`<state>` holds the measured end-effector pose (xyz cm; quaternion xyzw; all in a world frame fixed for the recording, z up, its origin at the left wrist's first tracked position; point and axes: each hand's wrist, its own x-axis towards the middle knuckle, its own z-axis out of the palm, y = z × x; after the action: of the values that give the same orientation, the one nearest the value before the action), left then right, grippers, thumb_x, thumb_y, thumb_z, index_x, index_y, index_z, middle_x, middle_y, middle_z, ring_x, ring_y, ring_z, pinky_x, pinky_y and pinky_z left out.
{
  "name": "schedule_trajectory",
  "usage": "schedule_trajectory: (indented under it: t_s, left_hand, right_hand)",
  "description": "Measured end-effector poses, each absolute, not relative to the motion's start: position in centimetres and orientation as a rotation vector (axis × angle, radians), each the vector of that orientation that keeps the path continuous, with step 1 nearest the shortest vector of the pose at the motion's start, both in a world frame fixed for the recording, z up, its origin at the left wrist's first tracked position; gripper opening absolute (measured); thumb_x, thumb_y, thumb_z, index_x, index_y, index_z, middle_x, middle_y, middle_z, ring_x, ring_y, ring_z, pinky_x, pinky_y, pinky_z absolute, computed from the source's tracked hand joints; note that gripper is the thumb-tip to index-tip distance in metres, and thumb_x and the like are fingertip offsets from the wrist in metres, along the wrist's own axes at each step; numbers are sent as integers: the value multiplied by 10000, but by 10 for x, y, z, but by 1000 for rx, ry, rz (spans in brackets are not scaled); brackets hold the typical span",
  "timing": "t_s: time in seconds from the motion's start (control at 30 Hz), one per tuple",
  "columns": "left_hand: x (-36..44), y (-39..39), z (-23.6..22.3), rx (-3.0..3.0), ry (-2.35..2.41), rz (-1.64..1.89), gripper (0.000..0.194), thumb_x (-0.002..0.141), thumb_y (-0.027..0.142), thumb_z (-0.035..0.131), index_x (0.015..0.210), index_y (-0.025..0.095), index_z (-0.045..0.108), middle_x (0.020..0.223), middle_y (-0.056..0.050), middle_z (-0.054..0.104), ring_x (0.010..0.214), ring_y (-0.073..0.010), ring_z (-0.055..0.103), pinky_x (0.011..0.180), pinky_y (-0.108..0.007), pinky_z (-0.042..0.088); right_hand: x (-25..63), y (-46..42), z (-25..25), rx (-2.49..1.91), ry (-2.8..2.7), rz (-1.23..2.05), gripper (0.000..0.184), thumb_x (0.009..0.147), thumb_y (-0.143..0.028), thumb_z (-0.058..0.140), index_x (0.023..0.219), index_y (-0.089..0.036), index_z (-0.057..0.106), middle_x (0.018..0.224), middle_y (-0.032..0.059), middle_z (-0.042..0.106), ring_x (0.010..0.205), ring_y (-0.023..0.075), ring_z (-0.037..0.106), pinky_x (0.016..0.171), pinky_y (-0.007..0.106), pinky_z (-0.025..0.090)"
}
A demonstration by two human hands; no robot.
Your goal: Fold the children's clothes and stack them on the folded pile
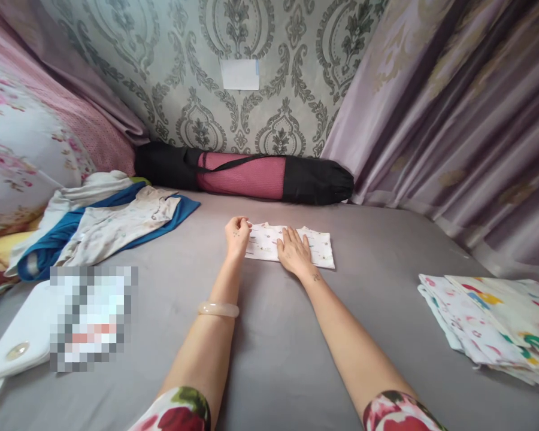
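Observation:
A white folded garment (264, 242) with a small coloured print lies flat on the grey sheet in front of me. At its left end my left hand (237, 237) is closed, fingers curled in a pinch at the cloth's edge; the fingertips are partly hidden. My right hand (294, 251) rests palm down on the garment, right of its middle, with fingers stretched out and apart. A pale bangle (218, 309) circles my left forearm.
Loose clothes (112, 230) lie in a heap at left, near a white device (20, 335) with a cable and a blurred-out item. Folded printed cloths (489, 323) are stacked at right. A black and pink rolled bag (242, 175) lies along the wall, between curtains (431, 120).

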<state>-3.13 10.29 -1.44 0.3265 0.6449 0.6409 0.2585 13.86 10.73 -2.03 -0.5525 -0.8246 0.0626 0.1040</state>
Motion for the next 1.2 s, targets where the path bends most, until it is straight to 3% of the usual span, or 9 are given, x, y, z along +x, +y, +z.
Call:
schedule_trajectory:
  t_s: [0.27,0.6,0.87,1.2]
  left_hand:
    - [-30,103,-17,1007,1764,1683,218,788,269,493,904,155,639,754,-51,683,661,-160,641,665,-265,484]
    - [-15,107,-19,1202,1780,1551,195,788,281,496,862,183,648,741,-46,692,679,-173,640,652,-264,462]
    - [-9,107,-22,1304,1794,1441,193,780,266,489,838,193,658,732,-46,693,688,-184,646,653,-270,462]
    - [-1,104,-16,1366,1826,1357,175,781,256,507,804,204,673,712,-50,696,739,-202,655,711,-287,474]
  right_hand:
    - [152,112,-8,-1586,-2445,371,601,1001,-376,175,1512,-77,281,1583,108,245,1464,219,177,1187,437,75]
    - [171,114,-6,-1674,-2391,327,627,1001,-399,160,1521,-58,243,1597,121,181,1479,229,106,1186,452,22]
    - [171,116,-21,-1681,-2381,296,624,999,-391,179,1501,-35,286,1577,135,248,1474,216,127,1184,431,48]
    - [183,124,-4,-1737,-2348,438,645,1000,-421,129,1514,-54,256,1596,124,189,1477,217,119,1185,435,59]
